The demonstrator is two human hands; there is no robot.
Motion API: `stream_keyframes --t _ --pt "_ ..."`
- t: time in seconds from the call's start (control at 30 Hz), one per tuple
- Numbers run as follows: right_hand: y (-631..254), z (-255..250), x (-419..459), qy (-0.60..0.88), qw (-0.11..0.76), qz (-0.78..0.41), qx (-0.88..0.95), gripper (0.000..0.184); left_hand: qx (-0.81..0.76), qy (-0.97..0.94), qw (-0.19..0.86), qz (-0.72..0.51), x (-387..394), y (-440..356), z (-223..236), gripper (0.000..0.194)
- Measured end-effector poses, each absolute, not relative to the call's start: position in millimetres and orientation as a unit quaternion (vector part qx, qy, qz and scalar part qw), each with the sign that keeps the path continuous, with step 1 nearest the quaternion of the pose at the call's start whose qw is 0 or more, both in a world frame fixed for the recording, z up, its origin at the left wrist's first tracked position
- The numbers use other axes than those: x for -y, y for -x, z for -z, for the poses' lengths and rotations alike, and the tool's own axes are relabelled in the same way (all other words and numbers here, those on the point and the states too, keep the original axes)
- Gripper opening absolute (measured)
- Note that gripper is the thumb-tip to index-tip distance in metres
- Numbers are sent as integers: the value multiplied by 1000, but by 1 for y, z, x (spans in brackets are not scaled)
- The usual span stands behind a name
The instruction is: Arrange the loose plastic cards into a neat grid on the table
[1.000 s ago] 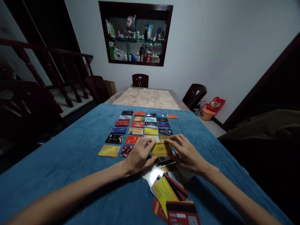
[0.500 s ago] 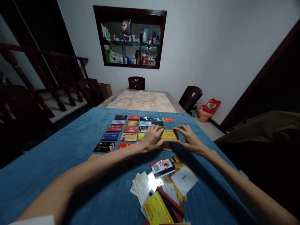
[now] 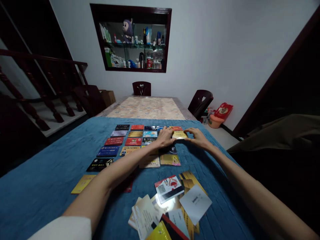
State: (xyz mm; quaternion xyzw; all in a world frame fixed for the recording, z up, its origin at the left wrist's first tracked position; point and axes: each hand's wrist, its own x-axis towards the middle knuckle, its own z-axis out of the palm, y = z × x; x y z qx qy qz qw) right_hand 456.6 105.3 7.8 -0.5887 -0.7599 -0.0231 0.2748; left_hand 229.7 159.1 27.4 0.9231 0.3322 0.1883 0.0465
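Observation:
A gold card (image 3: 179,135) is pinched along its edges between my two hands, below a red card (image 3: 176,128) in the far right column. My left hand (image 3: 165,137) grips its left side with closed fingers and covers some cards beneath. My right hand (image 3: 198,138) holds its right side between thumb and fingers. Rows of cards lie to the left, among them a dark blue card (image 3: 108,151) and a black card (image 3: 100,164). A gold card with a pink corner (image 3: 170,160) lies nearer me. My left forearm hides part of the rows.
A loose heap of overlapping cards lies nearest me, with a white card (image 3: 195,204) and a red-and-white card (image 3: 169,189) on it. A blue cloth (image 3: 57,160) covers the near table. Chairs (image 3: 200,104) stand around the table.
Both hands have moved the gold card farther away, up beside the red card. The gold card with the pink corner, mostly covered before, now shows. The view has shifted slightly.

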Motion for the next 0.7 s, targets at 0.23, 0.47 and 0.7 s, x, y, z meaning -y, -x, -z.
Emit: stream_keyframes --t 0.23,0.47,0.7 --pt "-466 4 -130 623 268 10 735 38 -353 -920 50 -162 -181 -247 -23 26" --pt "-468 13 -143 650 263 -6 713 37 -369 -917 55 -142 -192 -257 -17 26" --pt "-468 20 -146 666 261 -25 698 38 -369 -918 54 -130 -194 -260 -17 24"
